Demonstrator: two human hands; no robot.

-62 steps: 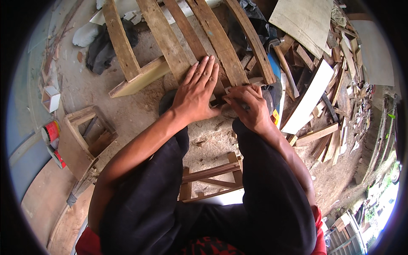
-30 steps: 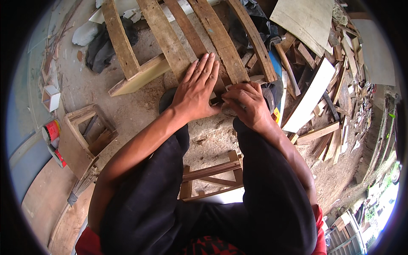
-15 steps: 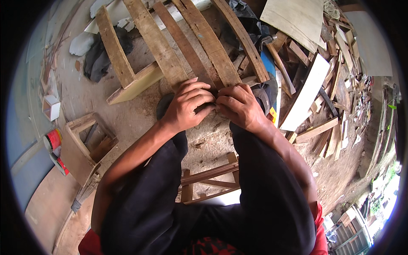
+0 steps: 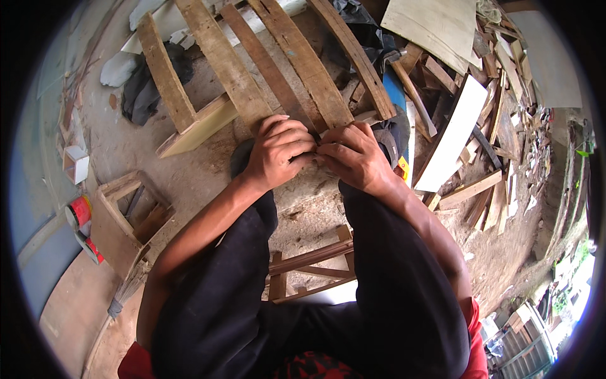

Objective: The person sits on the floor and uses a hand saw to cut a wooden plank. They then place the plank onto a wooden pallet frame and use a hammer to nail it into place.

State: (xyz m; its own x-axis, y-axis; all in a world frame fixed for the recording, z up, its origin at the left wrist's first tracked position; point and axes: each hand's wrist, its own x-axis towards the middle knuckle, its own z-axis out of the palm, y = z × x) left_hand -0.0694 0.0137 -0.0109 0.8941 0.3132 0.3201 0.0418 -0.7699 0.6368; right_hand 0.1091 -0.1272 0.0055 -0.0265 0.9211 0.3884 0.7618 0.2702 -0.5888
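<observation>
Left hand (image 4: 282,151) and right hand (image 4: 355,156) close together, fingers curled; cannot tell what, if anything, they grip. Wooden slats (image 4: 302,62) just beyond both; hammer (image 4: 414,96) farther right.

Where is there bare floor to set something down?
Left: floor between the box and pale board. Right: mostly bare dirt between the right forearm and scrap pile. Crowded: the pile itself, and the near ends of the slats, where the left hand and right hand sit close together.
</observation>
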